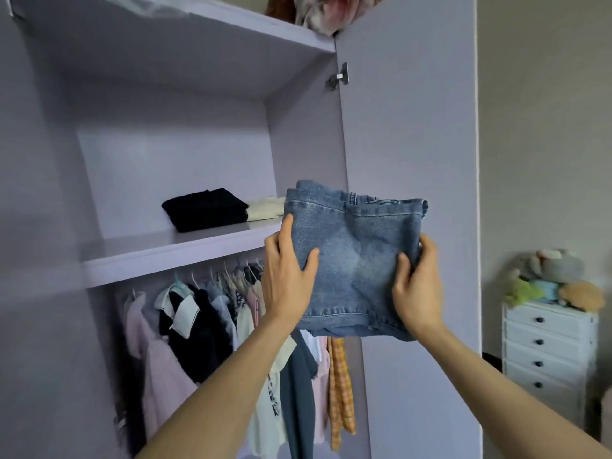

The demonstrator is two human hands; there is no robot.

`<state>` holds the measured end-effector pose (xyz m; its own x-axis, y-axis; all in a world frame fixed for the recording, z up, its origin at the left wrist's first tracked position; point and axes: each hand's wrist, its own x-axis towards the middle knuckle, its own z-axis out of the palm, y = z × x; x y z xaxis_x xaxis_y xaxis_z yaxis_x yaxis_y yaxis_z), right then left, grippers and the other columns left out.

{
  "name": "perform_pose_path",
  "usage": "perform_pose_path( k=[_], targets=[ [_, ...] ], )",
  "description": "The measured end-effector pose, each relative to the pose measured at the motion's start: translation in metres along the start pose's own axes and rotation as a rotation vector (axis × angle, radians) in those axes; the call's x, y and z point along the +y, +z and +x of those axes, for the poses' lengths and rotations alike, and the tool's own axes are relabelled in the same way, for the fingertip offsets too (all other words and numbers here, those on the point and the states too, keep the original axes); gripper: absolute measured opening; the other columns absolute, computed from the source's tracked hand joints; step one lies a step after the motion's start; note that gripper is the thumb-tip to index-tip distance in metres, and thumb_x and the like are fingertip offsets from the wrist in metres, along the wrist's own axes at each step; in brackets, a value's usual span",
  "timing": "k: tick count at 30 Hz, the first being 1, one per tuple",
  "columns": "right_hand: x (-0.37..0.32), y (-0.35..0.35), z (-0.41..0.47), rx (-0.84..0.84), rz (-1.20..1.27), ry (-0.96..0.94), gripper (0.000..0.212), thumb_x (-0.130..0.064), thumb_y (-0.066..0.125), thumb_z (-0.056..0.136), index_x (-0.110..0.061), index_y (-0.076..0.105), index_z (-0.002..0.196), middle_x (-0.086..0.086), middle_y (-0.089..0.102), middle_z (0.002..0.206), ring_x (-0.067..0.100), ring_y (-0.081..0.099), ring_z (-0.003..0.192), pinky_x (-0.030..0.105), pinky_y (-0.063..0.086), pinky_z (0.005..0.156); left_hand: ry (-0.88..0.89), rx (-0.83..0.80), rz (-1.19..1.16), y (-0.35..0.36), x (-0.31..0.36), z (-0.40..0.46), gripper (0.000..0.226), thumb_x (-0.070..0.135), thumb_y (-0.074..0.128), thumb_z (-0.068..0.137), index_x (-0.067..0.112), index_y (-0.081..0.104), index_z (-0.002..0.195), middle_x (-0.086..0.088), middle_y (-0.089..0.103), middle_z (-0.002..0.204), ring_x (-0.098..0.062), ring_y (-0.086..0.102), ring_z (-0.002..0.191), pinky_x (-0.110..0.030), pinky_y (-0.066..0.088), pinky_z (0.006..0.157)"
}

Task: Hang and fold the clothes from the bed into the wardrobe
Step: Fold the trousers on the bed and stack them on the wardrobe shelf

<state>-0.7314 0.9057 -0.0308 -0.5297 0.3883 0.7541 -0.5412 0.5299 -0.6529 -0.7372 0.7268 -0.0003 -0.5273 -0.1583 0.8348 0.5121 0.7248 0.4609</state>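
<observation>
— Head camera first: what are the hands doing?

— Both are raised in front of the open lilac wardrobe (205,48). The left hand (287,279) and the right hand (418,286) hold a folded square of faded blue denim garment (354,260) between them, each gripping one side, thumb on the near face and the other fingers hidden behind the cloth.

— Where does the denim sit against the wardrobe?

— In the air, near the right end of the lilac middle shelf (172,250), its top edge slightly above shelf level. It covers the right corner of the shelf and part of the open lilac door (410,134). I can't tell whether it touches the shelf.

— Anything on that shelf?

— A folded black garment (205,208) lies flat, with a folded cream garment (266,208) just beside it on the right.

— And below?

— A row of hanging clothes (212,326) on hangers: pink, black with white collar, white, grey-blue, and an orange checked piece at the far right.

— Elsewhere?

— A white chest of drawers (548,349) stands at the right, soft toys (556,279) piled on top. Bundled pinkish fabric (326,11) lies on the wardrobe's top.
</observation>
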Motion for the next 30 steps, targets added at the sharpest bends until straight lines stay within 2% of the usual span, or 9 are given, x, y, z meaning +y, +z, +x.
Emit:
perform_pose_path(
  k=[7,10,14,17,21,23,30],
  targets=[
    [0.016,0.097,0.056,-0.049,0.11,-0.067,0.04,-0.016,0.042,0.097,-0.01,0.034,0.136,0.007,0.047,0.136,0.029,0.051,0.113,0.033,0.039,0.089,0.035,0.114,0.098,0.02,-0.065,0.068,0.068,0.031,0.059,0.091,0.023,0.023,0.148,-0.005,0.04,0.132,-0.02,0.051,0.107,-0.029,0.041,0.072],
    [0.015,0.149,0.086,-0.047,0.145,-0.142,0.041,-0.017,0.043,0.097,-0.009,0.033,0.137,0.009,0.047,0.136,0.031,0.052,0.112,0.034,0.039,0.09,0.074,0.187,0.092,0.023,-0.098,0.107,0.068,0.029,0.06,0.091,0.021,0.023,0.148,-0.007,0.039,0.132,-0.02,0.048,0.112,-0.029,0.042,0.08],
    [-0.003,0.235,0.14,-0.054,0.214,-0.234,0.042,-0.016,0.043,0.098,-0.009,0.033,0.138,0.007,0.045,0.138,0.03,0.051,0.112,0.032,0.038,0.088,0.077,0.314,0.128,0.019,-0.154,0.178,0.068,0.03,0.059,0.091,0.022,0.022,0.148,-0.008,0.038,0.135,-0.021,0.046,0.116,-0.023,0.033,0.084],
    [-0.02,0.301,0.179,-0.077,0.286,-0.307,0.041,-0.016,0.042,0.098,-0.011,0.033,0.137,0.006,0.045,0.137,0.03,0.053,0.11,0.038,0.041,0.09,0.1,0.389,0.164,0.011,-0.195,0.233,0.068,0.029,0.058,0.092,0.019,0.021,0.148,-0.01,0.037,0.136,-0.025,0.048,0.115,-0.029,0.037,0.085],
    [-0.03,0.37,0.217,-0.098,0.342,-0.355,0.041,-0.017,0.042,0.098,-0.013,0.032,0.138,0.006,0.047,0.136,0.032,0.055,0.108,0.046,0.045,0.089,0.1,0.426,0.221,0.006,-0.238,0.287,0.069,0.028,0.058,0.092,0.017,0.02,0.148,-0.012,0.037,0.137,-0.027,0.045,0.12,-0.035,0.038,0.095],
    [-0.034,0.405,0.233,-0.116,0.367,-0.366,0.041,-0.016,0.042,0.098,-0.012,0.032,0.137,0.006,0.049,0.134,0.032,0.055,0.107,0.044,0.045,0.087,0.092,0.436,0.267,0.004,-0.259,0.312,0.069,0.028,0.057,0.092,0.016,0.019,0.148,-0.014,0.037,0.136,-0.028,0.044,0.121,-0.036,0.037,0.096],
    [-0.062,0.535,0.256,-0.241,0.452,-0.389,0.043,-0.017,0.039,0.099,-0.014,0.029,0.14,0.005,0.044,0.141,0.031,0.054,0.109,0.036,0.04,0.081,0.01,0.466,0.54,-0.033,-0.333,0.375,0.069,0.031,0.053,0.094,0.017,0.013,0.149,-0.016,0.036,0.135,-0.032,0.046,0.116,-0.041,0.042,0.088]
  ],
)
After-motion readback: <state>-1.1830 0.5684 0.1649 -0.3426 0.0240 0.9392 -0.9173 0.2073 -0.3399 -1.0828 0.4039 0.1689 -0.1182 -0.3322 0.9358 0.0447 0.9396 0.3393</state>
